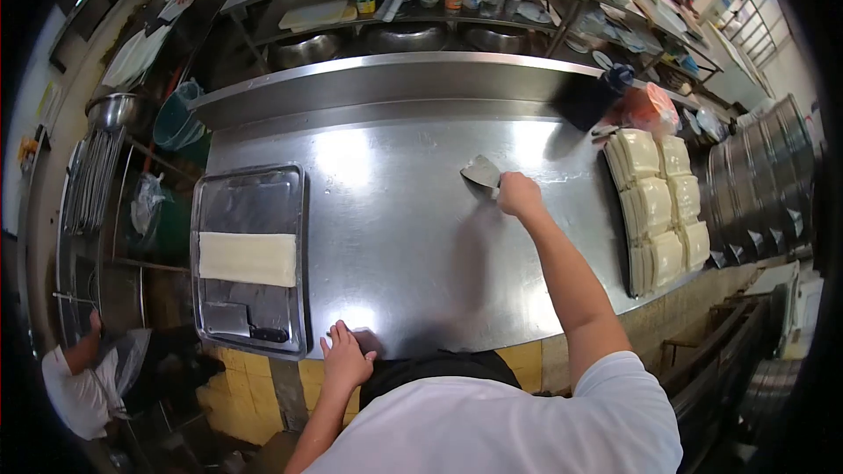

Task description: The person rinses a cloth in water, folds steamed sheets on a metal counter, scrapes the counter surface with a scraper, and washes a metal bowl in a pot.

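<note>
Head view: the right grip [520, 194] is holding a scraper [481, 173] tightly, partly hiding it. Left of that grip, its flat gray blade [479, 168] is showing; I can't tell if it's touching the worktop [395, 228]. The left grip [346, 358] is resting by the edge, fingers apart.

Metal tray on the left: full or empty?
Partly full: the tray holds a pale rectangular slab across its middle and a dark-handled cleaver at the near end; its far part is bare.

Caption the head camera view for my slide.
Right hand holding a scraper at a steel worktable, left hand by its near edge.
</note>
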Tool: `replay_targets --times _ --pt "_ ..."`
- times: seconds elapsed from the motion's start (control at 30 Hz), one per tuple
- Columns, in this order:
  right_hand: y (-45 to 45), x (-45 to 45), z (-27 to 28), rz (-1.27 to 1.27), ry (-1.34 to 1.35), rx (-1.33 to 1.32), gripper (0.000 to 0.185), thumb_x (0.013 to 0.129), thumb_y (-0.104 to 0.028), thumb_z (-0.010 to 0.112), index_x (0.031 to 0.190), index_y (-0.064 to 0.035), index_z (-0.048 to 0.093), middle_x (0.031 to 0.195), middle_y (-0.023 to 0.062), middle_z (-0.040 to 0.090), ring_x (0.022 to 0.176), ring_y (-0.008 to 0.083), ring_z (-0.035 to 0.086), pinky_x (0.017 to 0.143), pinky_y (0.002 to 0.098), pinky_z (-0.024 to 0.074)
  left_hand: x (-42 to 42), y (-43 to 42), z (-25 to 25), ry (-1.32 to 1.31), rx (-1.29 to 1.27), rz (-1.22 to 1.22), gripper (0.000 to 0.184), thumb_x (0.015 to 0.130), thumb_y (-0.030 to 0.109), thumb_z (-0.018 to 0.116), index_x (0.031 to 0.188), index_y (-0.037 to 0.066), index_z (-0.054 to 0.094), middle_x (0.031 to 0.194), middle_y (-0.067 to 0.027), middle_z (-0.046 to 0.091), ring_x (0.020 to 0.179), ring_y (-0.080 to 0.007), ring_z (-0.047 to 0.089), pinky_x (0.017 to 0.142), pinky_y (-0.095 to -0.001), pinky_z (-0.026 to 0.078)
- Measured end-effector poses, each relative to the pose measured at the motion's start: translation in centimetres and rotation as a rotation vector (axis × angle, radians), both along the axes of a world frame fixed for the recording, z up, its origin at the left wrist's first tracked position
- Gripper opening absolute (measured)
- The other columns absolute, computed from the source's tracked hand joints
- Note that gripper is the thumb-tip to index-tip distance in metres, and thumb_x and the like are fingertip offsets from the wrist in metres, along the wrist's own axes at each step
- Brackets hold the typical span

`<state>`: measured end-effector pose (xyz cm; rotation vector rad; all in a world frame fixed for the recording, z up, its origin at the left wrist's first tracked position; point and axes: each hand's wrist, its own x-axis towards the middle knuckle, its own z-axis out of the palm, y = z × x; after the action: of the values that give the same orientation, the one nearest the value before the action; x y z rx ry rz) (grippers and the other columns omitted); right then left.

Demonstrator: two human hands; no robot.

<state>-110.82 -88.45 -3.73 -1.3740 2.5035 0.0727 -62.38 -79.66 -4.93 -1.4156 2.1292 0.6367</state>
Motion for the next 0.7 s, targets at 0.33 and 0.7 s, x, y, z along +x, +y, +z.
replay_targets --times 0.33,0.7 --pt "-11.6 -3.6 -0.4 0.346 0.179 0.044 0.026 0.085 -0.011 0.062 0.107 -0.0133 0.076 0.109 0.0124 0.075 0.105 0.0308 0.072 0.085 0.0436 0.0580 -0.1 3.0 -1.2 0.002 -0.096 0.182 0.083 0.092 0.040 0.066 0.152 -0.008 0.034 0.160 -0.0391 0.017 0.150 -0.0526 0.019 0.122 -0.0598 0.016" --pt "-23.4 7.0 -0.3 0.846 0.288 0.000 0.038 0.087 -0.010 0.061 0.118 -0.0268 0.074 0.107 0.0072 0.073 0.108 0.0270 0.068 0.092 0.0417 0.0493 0.0 3.2 -1.2 0.084 -0.105 0.307 0.073 0.094 0.033 0.064 0.153 0.000 0.037 0.162 -0.0348 0.018 0.151 -0.0495 0.021 0.121 -0.0594 0.023"
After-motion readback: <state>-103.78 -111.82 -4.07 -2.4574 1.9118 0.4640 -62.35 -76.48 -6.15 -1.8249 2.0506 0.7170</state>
